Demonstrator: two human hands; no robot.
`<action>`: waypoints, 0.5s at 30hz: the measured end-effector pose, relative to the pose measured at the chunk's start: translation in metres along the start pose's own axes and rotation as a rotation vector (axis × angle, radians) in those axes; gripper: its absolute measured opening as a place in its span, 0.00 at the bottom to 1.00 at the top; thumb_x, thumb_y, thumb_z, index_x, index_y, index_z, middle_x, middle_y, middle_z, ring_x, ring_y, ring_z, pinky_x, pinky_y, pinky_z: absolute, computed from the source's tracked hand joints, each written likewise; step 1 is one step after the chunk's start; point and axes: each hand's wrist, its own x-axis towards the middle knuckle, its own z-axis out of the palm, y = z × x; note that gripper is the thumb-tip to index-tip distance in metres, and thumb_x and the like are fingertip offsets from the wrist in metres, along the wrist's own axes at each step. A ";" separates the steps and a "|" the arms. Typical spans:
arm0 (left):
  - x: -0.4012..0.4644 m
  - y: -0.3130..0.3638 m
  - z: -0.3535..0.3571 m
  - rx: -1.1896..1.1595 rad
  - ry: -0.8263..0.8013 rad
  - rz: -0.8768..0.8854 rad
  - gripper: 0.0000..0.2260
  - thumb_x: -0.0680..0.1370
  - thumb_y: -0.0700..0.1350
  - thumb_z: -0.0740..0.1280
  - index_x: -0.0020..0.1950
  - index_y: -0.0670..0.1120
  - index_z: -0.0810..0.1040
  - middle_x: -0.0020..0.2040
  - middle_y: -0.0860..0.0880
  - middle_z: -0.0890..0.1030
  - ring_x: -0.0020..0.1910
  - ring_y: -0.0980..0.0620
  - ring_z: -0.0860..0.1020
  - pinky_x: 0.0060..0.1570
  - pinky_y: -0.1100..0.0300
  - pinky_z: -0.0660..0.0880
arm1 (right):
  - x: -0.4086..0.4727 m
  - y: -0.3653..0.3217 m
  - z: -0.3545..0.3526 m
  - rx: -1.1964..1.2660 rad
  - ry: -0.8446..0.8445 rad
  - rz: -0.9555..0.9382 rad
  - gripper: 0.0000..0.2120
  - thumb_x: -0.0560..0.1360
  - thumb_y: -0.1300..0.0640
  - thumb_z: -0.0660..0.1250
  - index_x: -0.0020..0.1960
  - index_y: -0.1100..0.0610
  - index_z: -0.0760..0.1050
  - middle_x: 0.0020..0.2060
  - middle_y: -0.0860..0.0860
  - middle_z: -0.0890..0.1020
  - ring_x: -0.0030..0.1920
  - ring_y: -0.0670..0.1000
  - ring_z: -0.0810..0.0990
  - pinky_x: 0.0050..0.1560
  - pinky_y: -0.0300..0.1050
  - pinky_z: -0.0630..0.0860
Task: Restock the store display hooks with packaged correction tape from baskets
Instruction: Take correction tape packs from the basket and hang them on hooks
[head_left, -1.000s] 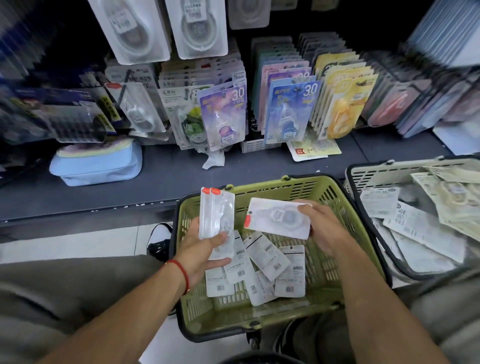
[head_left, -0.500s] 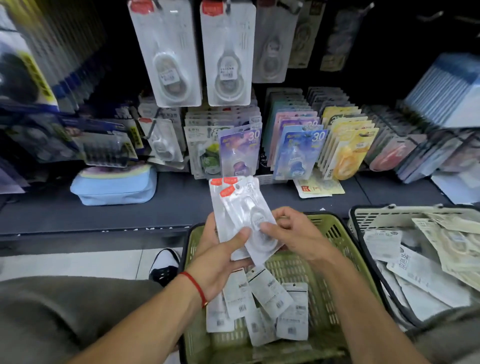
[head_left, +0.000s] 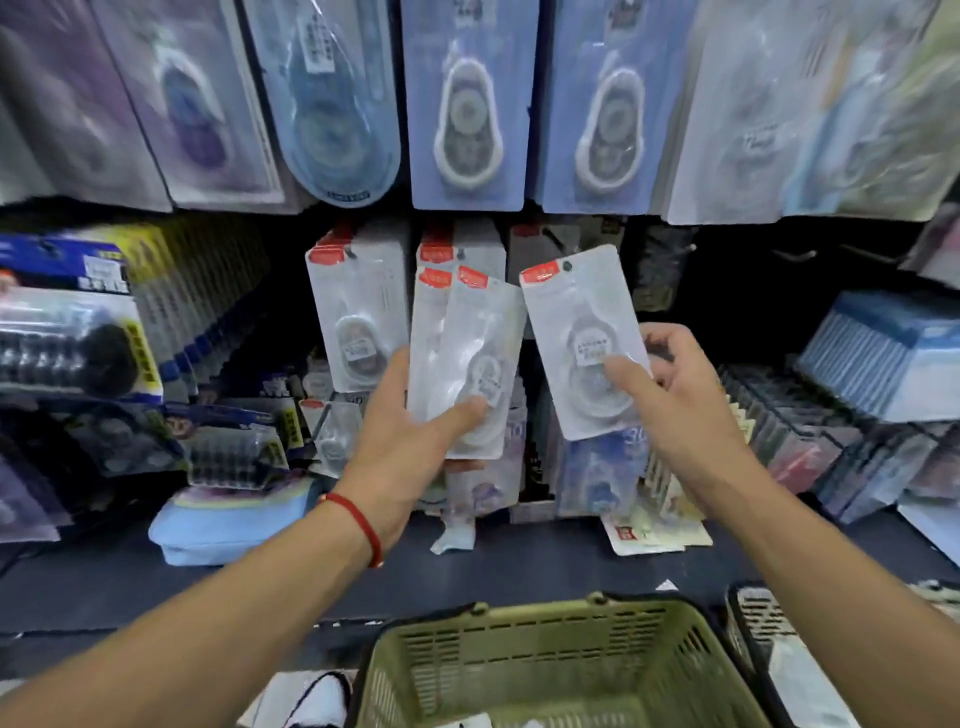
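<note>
My left hand (head_left: 410, 436) grips a small stack of clear correction tape packs (head_left: 467, 353) with red top labels, thumb pressed on the front pack. My right hand (head_left: 670, 400) pinches a single identical pack (head_left: 582, 343), held upright and tilted slightly left, just right of the stack. Behind both, matching packs hang on display hooks (head_left: 358, 306) at centre, and a bare hook (head_left: 553, 236) pokes out from the dark panel just above my single pack. The green basket (head_left: 545, 649) sits below, its contents mostly out of frame.
Large blue and purple blister packs (head_left: 467, 104) hang in a row overhead. Stacked stationery fills the shelf at left and right. A light blue pouch (head_left: 228, 525) lies on the grey shelf. A white-and-black basket (head_left: 763, 618) stands at lower right.
Both hands rose from above the basket to the display hooks. My right hand drew one pack off the stack and now holds it apart. The view tilted upward.
</note>
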 end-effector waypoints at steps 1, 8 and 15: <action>0.002 -0.002 0.001 0.017 0.017 0.021 0.23 0.76 0.37 0.76 0.66 0.55 0.76 0.59 0.53 0.86 0.59 0.51 0.84 0.59 0.46 0.82 | 0.004 0.000 0.002 0.008 0.028 -0.007 0.09 0.82 0.55 0.70 0.60 0.50 0.72 0.44 0.45 0.89 0.45 0.47 0.88 0.45 0.48 0.82; 0.013 0.001 0.007 -0.004 0.059 0.118 0.23 0.72 0.46 0.78 0.64 0.60 0.77 0.58 0.55 0.86 0.58 0.53 0.85 0.59 0.48 0.82 | 0.007 -0.005 0.015 0.045 0.150 -0.034 0.09 0.81 0.52 0.71 0.59 0.49 0.74 0.46 0.47 0.89 0.47 0.52 0.88 0.53 0.62 0.84; 0.018 0.001 0.014 -0.065 0.108 0.174 0.22 0.76 0.38 0.76 0.64 0.58 0.78 0.54 0.57 0.87 0.51 0.57 0.86 0.43 0.64 0.82 | 0.006 0.000 0.019 -0.038 0.219 -0.071 0.12 0.80 0.48 0.73 0.60 0.48 0.77 0.48 0.43 0.88 0.47 0.42 0.87 0.41 0.37 0.81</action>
